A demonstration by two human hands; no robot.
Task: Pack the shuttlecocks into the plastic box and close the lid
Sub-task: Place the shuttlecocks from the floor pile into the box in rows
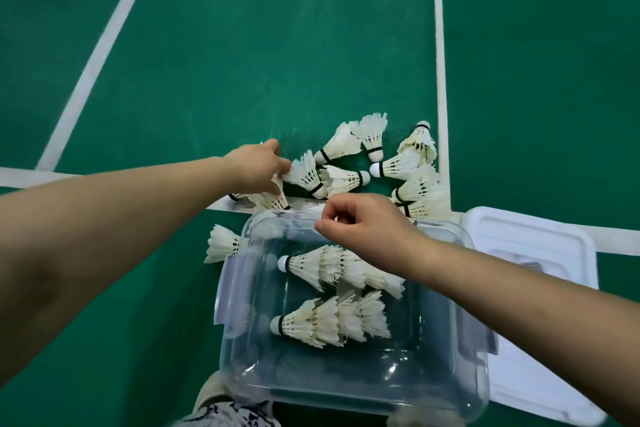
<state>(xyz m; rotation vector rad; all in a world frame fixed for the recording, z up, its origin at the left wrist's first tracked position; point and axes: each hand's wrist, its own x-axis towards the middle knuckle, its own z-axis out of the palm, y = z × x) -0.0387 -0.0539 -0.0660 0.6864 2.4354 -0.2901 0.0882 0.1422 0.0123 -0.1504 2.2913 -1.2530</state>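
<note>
A clear plastic box (pixel 242 295) stands open on the green court floor, with two nested rows of white shuttlecocks (pixel 332 319) lying inside. Several loose shuttlecocks (pixel 408 163) are scattered on the floor beyond the box. My left hand (pixel 258 168) reaches past the box's far left corner and its fingers grip a shuttlecock (pixel 275 199) lying on the white line. My right hand (pixel 367 229) hovers over the box's far rim with fingers curled and nothing visibly in them. The white lid (pixel 533 246) lies flat to the right of the box.
One shuttlecock (pixel 223 243) lies against the box's left outer wall. White court lines (pixel 440 45) cross the green floor. A patterned garment over my knee (pixel 228 412) shows at the bottom edge, touching the box's near side.
</note>
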